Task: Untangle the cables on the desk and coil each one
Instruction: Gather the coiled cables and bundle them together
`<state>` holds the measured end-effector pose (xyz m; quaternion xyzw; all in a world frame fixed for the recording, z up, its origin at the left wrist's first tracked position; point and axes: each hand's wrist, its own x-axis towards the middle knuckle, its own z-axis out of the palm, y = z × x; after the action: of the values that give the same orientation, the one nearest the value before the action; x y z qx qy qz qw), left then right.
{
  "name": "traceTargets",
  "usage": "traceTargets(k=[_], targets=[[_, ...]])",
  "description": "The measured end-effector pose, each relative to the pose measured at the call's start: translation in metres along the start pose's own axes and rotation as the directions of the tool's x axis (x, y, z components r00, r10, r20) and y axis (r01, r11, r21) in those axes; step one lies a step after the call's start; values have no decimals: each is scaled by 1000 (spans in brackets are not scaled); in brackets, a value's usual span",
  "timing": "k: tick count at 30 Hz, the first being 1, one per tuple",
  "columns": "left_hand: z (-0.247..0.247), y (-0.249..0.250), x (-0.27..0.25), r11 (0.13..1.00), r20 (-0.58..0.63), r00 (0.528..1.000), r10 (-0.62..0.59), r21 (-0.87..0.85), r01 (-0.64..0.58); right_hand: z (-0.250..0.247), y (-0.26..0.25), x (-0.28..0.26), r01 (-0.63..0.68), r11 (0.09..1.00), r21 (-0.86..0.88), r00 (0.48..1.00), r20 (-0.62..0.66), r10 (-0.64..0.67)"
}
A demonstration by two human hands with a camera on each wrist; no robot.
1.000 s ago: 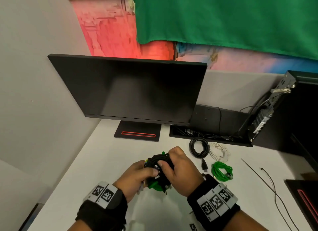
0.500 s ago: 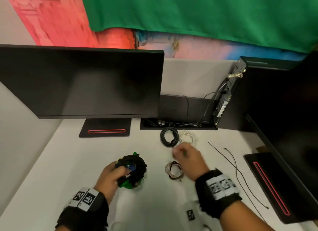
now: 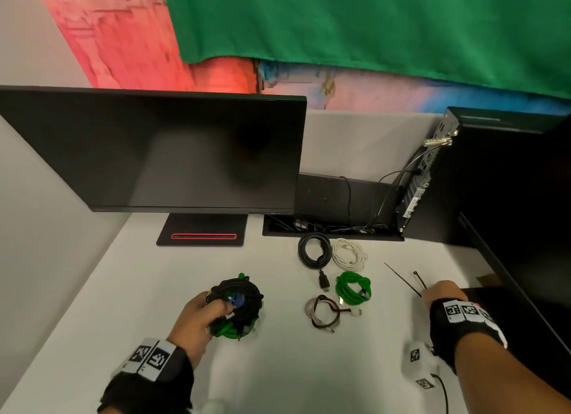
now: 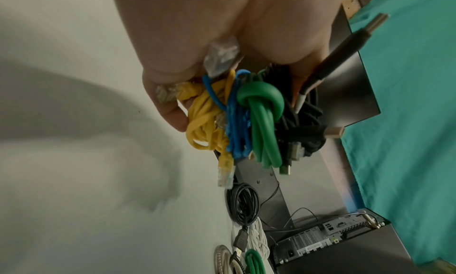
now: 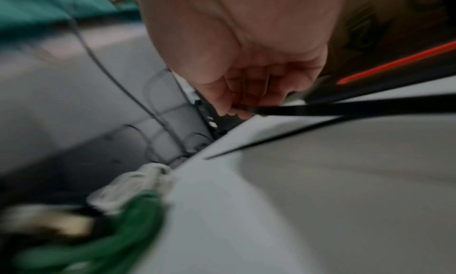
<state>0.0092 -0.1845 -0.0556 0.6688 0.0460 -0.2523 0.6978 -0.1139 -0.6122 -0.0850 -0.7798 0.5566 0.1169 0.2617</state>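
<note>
My left hand (image 3: 213, 310) grips a tangled bundle of cables (image 3: 238, 305) just above the white desk (image 3: 278, 367). The left wrist view shows yellow (image 4: 204, 118), blue (image 4: 237, 122), knotted green (image 4: 264, 112) and black (image 4: 303, 122) strands in it. Far to the right, my right hand (image 3: 432, 291) pinches the end of a black zip tie (image 5: 345, 108). A second zip tie (image 3: 398, 276) lies beside it. Coiled on the desk between the hands are a black cable (image 3: 313, 250), a white one (image 3: 349, 254), a green one (image 3: 353, 287) and a braided one (image 3: 323, 313).
A dark monitor (image 3: 173, 154) on its base (image 3: 200, 230) stands at the back left. Behind the coils is a cable slot (image 3: 330, 228). A black computer case (image 3: 494, 179) and a second monitor base (image 3: 509, 321) line the right side. A small white tagged box (image 3: 417, 361) sits by my right wrist.
My right hand let go of the bundle and swept right across the desk to the zip ties. The left hand keeps hold of the bundle.
</note>
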Motion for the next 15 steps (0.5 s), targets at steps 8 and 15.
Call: traceTargets(k=[8,15], targets=[[-6,8,-3,999,-11,1000,25,-27,-25,10,-74,-118,555,646,523,786,-78,-613],[-6,4,0,987,-70,994,80,142,-69,62,-132,-236,838,539,89,526,134,-840]])
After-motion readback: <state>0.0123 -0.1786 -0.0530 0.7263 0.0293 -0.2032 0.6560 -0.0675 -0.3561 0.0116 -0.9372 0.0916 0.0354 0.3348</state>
